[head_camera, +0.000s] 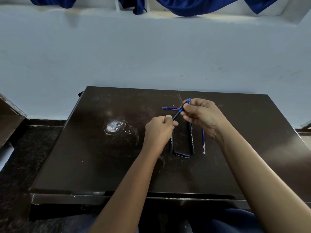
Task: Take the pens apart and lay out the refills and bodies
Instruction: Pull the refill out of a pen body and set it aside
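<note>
The left grip [159, 127] is clenched round the lower black end of a pen [178, 113]; the right grip [201, 115] pinches the pen's upper blue end between thumb and fingertips; the pen slants up from the left grip to the right one, over the dark desk [101, 148]; beyond both grips a blue refill [169, 108] lies crosswise, its right end hidden behind the pen; just nearer than the left grip lies a black body [171, 142]; below the right grip a second black body [191, 142] runs toward the person; right of that, apart, lies a second refill [203, 142]; a black cap [181, 154] rests between the bodies' near ends.
</note>
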A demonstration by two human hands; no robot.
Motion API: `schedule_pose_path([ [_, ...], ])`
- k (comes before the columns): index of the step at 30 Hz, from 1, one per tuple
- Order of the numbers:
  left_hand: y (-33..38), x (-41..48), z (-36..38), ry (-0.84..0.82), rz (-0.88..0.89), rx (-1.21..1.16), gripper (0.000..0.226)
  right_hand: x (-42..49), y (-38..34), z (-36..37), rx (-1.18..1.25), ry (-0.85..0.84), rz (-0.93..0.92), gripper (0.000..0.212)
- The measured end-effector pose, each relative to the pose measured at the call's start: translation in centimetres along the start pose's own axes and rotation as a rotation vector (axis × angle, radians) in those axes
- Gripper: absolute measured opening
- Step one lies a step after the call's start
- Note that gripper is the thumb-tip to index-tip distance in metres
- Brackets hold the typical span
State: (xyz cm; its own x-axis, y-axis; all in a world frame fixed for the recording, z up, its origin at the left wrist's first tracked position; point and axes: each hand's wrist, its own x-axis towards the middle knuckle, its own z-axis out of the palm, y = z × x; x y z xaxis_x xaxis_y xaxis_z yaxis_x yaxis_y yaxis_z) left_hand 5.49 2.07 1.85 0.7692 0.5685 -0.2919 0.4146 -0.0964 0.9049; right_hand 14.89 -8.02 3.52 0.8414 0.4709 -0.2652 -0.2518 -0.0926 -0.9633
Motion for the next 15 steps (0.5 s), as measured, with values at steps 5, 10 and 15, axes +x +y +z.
schedule_pose_path([
  [5,-0.26,0.11,0.09,0.035,0.004,-0.008,0.014,0.03,0.24,0.24,-0.024,-0.010,0.002,0.008],
  [10,0.10,-0.15,-0.16,0.011,0.005,0.012,0.033,0.05,0.11,0.24,-0.010,-0.008,0.002,0.008],
  [15,-0.23,0.02,-0.30,0.070,0.087,0.095,0.023,0.00,0.14,0.38,-0.015,-0.010,0.005,0.007],
])
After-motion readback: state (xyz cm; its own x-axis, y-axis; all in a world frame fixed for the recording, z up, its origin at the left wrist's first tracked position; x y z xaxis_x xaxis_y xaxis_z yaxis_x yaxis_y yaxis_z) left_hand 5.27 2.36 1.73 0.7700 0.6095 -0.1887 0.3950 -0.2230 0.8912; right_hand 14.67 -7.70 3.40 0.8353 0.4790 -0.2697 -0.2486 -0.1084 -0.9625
